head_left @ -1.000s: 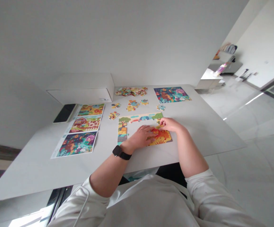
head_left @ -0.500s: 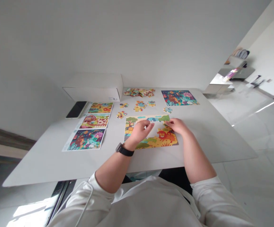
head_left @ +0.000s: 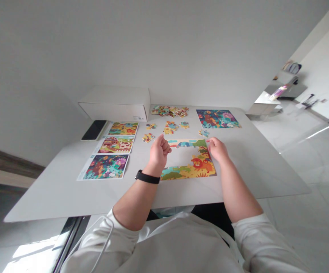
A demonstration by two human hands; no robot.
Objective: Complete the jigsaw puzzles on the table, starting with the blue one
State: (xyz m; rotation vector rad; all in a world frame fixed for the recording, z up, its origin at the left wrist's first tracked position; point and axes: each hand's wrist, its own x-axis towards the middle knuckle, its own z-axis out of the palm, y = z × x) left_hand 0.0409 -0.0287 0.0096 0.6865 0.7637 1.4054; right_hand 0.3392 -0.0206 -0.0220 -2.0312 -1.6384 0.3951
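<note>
A partly assembled jigsaw puzzle (head_left: pixel 187 172) lies on the table, with animals and trees round a bare white middle. My left hand (head_left: pixel 159 152), a black watch strap (head_left: pixel 147 177) on its wrist, is curled over the puzzle's left side and hides that edge. Whether anything is inside those fingers cannot be seen. At the upper right edge of the puzzle is my right hand (head_left: pixel 217 149), its fingers bent in and its fingertips beside the border. Anything between them is too small to make out. Several loose puzzle pieces (head_left: pixel 171 126) lie just beyond the puzzle.
Farther back are a heap of pieces (head_left: pixel 168 111) and a white box (head_left: pixel 113 112). A dark picture sheet (head_left: pixel 219 118) lies at the back right. On the left are a printed sheet with three pictures (head_left: pixel 104 167) and a phone (head_left: pixel 94 130).
My left hand has moved left from over the puzzle's middle to its left side and curled up. My right hand has slid slightly outward to the right edge.
</note>
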